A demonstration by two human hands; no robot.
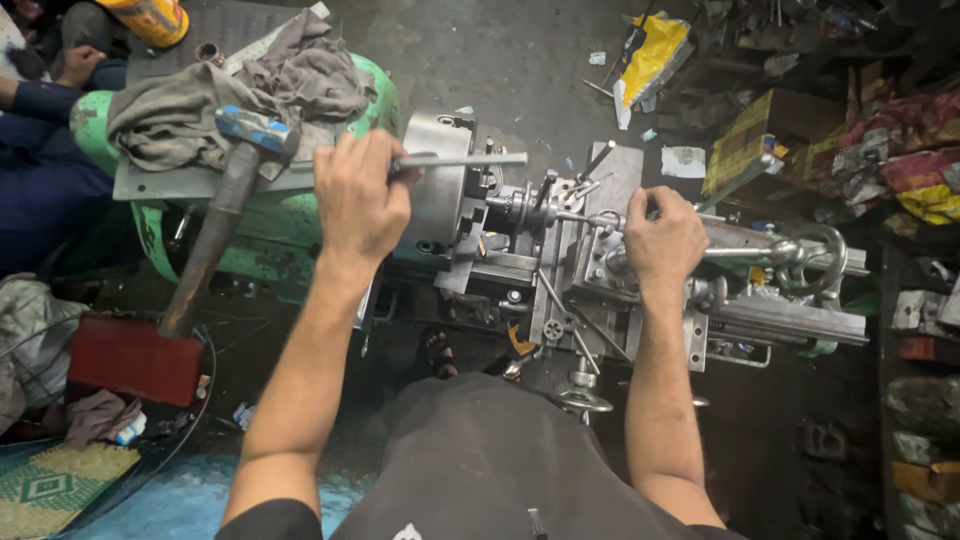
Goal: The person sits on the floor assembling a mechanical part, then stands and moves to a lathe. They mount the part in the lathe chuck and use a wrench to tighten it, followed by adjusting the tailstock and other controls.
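Left hand (358, 195) fingers clench chuck key (462, 160).

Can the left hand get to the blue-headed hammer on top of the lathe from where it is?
Probably yes. The hammer lies in the open on the green headstock, just beside the left hand, nothing covering it. But that hand is gripping a metal bar and would have to release it first.

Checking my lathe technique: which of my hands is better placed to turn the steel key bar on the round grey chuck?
Left. The left hand already grips the steel key bar above the round grey chuck; the right hand is on the tool post side.
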